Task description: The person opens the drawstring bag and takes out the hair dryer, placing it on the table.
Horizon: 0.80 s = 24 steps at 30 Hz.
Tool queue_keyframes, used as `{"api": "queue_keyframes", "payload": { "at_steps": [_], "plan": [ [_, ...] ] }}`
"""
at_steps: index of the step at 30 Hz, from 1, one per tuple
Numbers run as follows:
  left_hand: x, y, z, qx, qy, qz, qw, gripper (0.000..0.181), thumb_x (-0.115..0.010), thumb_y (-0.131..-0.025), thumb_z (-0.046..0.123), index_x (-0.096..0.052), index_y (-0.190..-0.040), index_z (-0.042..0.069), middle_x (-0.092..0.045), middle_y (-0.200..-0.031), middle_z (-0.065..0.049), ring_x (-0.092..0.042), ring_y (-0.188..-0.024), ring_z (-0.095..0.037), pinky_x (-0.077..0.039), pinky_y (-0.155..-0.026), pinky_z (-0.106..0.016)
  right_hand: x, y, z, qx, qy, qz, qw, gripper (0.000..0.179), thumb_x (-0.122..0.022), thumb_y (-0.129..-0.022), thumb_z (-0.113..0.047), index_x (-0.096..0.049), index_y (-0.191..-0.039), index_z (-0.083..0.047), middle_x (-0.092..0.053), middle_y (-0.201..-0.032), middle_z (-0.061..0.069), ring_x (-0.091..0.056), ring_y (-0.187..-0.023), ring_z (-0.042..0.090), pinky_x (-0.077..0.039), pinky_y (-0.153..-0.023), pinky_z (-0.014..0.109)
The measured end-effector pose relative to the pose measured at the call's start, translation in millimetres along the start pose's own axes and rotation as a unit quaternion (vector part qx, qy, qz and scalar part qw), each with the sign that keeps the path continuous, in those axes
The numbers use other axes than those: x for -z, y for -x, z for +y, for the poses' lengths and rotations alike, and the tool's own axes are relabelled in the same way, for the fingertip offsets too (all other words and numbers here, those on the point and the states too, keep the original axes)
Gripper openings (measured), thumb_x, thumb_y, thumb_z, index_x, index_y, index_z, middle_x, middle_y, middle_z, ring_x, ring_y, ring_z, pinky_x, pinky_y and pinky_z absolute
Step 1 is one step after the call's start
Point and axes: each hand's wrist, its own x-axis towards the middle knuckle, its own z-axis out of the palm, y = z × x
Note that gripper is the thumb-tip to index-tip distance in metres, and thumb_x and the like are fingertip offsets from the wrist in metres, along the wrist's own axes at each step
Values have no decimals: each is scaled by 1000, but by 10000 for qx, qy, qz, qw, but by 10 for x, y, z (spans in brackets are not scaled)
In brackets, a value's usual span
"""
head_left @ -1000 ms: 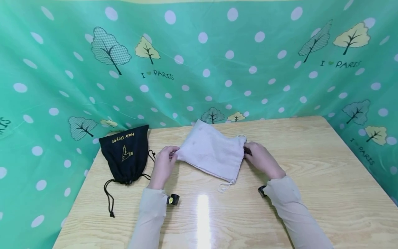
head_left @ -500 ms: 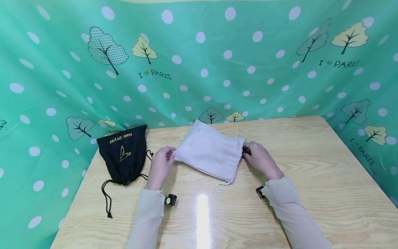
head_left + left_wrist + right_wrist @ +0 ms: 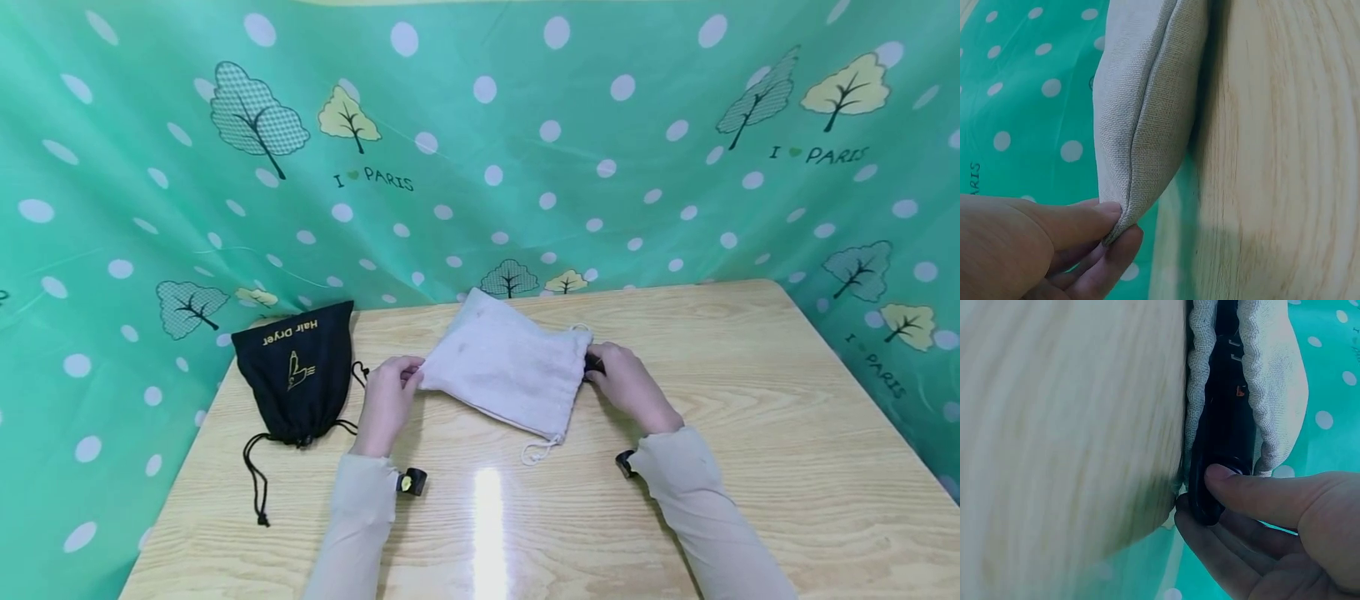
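A pale grey-white linen drawstring bag lies on the table, its mouth toward the right. My left hand pinches the bag's near left corner between thumb and fingers; the left wrist view shows the seamed corner in that grip. At the mouth, my right hand holds the end of a black handle between thumb and fingers. Small white marks show along this smooth handle, which runs in between the gathered edges of the mouth. The rest of the black object is hidden inside the bag.
To the left lies a black drawstring pouch printed "Hair Dryer", its cords trailing toward the table's front. A white cord hangs from the linen bag's near edge. Behind the wooden table hangs a green dotted cloth.
The whole head view has shifted slightly, moving the scene a little leftward. Both hands keep their holds on the bag corner and the black handle; the bag lies as before.
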Motion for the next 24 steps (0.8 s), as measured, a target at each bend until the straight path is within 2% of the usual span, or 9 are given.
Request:
{"api": "queue_keyframes", "payload": {
  "at_steps": [12,21,24],
  "plan": [
    [48,5,-15,-131,72,-2,9999,19,-65,-93,1,-72,-111,-2,-71,-100,-17,-69,-90,-28,-57,-81,-40,38,11,36,-318,-23,-100,9994,36,-59,-96,2,-57,-130,10,-57,-130,32,-53,-123,48,-44,-104,58],
    [38,-19,-41,77,215,-59,9997,25,-64,-97,13,-70,-115,-3,-73,-100,-16,-69,-90,-27,-58,-81,-40,74,18,21,-464,-110,-290,9984,50,-67,-93,-8,-51,-137,8,-55,-129,30,-56,-118,47,-47,-100,58],
    [41,-18,-41,94,208,-79,9997,24,-64,-97,12,-70,-114,-3,-73,-102,-16,-70,-91,-27,-58,-81,-40,76,7,11,-413,-79,-315,9986,48,-67,-93,-6,-51,-137,8,-55,-129,30,-56,-118,47,-47,-100,58]
  ]
}}
